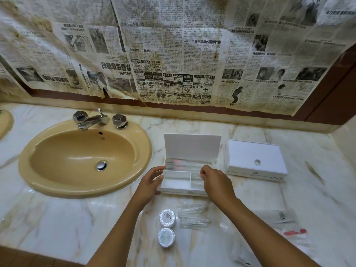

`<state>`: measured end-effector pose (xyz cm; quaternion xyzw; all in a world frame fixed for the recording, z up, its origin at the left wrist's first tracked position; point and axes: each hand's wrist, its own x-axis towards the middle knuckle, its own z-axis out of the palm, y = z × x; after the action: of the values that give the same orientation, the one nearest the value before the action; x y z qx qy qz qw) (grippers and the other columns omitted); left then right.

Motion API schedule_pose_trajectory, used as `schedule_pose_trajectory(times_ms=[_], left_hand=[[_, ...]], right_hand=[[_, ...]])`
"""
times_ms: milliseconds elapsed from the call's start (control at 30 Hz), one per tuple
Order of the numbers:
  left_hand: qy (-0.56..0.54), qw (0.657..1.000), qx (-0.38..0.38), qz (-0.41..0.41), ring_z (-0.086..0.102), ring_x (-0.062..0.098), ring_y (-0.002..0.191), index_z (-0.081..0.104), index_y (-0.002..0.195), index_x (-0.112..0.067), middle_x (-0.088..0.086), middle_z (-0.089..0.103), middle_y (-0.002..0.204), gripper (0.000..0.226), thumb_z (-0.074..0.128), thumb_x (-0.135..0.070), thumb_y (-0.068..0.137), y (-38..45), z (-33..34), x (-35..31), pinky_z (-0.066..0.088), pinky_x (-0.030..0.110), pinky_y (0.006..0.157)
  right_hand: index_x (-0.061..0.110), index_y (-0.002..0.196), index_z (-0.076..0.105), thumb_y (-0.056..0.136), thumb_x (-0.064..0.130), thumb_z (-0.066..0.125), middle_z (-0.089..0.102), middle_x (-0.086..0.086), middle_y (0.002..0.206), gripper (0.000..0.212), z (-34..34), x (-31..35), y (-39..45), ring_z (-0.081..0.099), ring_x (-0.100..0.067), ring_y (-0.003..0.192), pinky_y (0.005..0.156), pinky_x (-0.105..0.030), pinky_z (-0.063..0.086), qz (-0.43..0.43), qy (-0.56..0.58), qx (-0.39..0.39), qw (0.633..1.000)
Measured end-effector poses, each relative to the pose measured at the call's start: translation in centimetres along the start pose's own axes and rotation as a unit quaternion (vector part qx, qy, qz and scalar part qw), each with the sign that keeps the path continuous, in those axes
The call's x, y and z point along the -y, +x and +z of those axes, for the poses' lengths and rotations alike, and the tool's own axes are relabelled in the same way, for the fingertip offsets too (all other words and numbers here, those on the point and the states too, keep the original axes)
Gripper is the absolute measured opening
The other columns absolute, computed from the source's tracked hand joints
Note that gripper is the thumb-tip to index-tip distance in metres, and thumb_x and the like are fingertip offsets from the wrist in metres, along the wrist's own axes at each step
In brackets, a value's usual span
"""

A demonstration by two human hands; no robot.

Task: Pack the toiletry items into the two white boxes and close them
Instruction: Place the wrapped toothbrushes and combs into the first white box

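Near the back edge of the desk [57, 218], right of the sink [84, 157], sits the open white box [183, 186], long axis running left-right, its lid [192, 145] standing up at the back. Inside, clear plastic-wrapped items [185, 165] lie lengthwise along the back part, and a small walled compartment sits at front left. Left hand [151, 182] rests against the box's left end, fingers relaxed and spread. Right hand [215, 180] is over the right end, fingertips pinching what looks like a clear wrapper. The closed white box [254, 158] sits just beside it on the right, flat lid with a small round clear knob [257, 161]. Toward the front edge: two round foil-wrapped discs [167, 228], one behind the other, and crinkly clear packets [192, 216] just beside them. More clear bags [283, 218] lie further right, blurry. Marble-look desk, glossy tan sink.
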<state>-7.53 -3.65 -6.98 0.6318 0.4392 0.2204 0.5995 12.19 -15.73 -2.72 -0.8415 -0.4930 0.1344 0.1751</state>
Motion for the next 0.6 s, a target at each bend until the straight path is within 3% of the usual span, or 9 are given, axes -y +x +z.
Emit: schedule_pose_trajectory(times_ms=[133, 267, 400, 500, 600], left_hand=[[0.002, 1.000, 0.001, 0.002, 0.048, -0.005, 0.120, 0.059, 0.120, -0.034, -0.016, 0.056, 0.129, 0.026, 0.052, -0.021, 0.098, 0.0, 0.0, 0.0, 0.058, 0.033, 0.075], [0.001, 1.000, 0.001, 0.001, 0.049, -0.004, 0.120, 0.059, 0.120, -0.034, -0.015, 0.056, 0.129, 0.026, 0.052, -0.020, 0.099, -0.1, 0.0, -0.1, 0.058, 0.032, 0.075], [-0.004, 1.000, 0.000, -0.001, 0.049, -0.003, 0.120, 0.059, 0.120, -0.034, -0.015, 0.057, 0.128, 0.026, 0.052, -0.021, 0.099, -0.1, 0.1, -0.2, 0.058, 0.029, 0.072], [-0.005, 1.000, 0.000, -0.002, 0.049, -0.003, 0.121, 0.059, 0.119, -0.034, -0.016, 0.057, 0.128, 0.026, 0.052, -0.020, 0.099, -0.1, 0.1, -0.2, 0.058, 0.032, 0.074], [-0.006, 1.000, 0.000, -0.002, 0.049, -0.004, 0.120, 0.060, 0.119, -0.034, -0.016, 0.057, 0.128, 0.026, 0.052, -0.020, 0.099, -0.1, 0.1, -0.2, 0.058, 0.033, 0.075]], right_hand=[[0.018, 0.090, 0.060, 0.093, 0.003, 0.045, 0.058, 0.006, 0.081, 0.022, -0.1, -0.1, -0.1, 0.051, -0.014, 0.075, 0.056, -0.024, 0.032, 0.001, -0.005, -0.020, 1.000], [0.020, 0.090, 0.059, 0.089, -0.002, 0.043, 0.052, 0.000, 0.084, 0.027, 0.2, -0.4, -0.4, 0.049, -0.018, 0.071, 0.049, -0.018, 0.021, 0.003, -0.036, 0.008, 0.999], [0.019, 0.084, 0.060, 0.084, -0.008, 0.042, 0.048, -0.004, 0.089, 0.033, 0.7, -0.4, -0.4, 0.055, -0.028, 0.080, 0.054, -0.025, 0.031, 0.003, -0.055, 0.053, 0.997], [0.028, 0.121, 0.060, 0.090, -0.004, 0.042, 0.057, -0.008, 0.107, 0.047, 0.9, -0.5, -0.3, 0.057, -0.030, 0.094, 0.071, -0.027, 0.040, -0.001, -0.039, 0.044, 0.998], [0.026, 0.134, 0.049, 0.091, -0.005, 0.039, 0.063, -0.004, 0.116, 0.054, 0.4, -0.3, -0.4, 0.060, -0.024, 0.099, 0.078, -0.027, 0.044, -0.010, -0.015, 0.011, 1.000]])
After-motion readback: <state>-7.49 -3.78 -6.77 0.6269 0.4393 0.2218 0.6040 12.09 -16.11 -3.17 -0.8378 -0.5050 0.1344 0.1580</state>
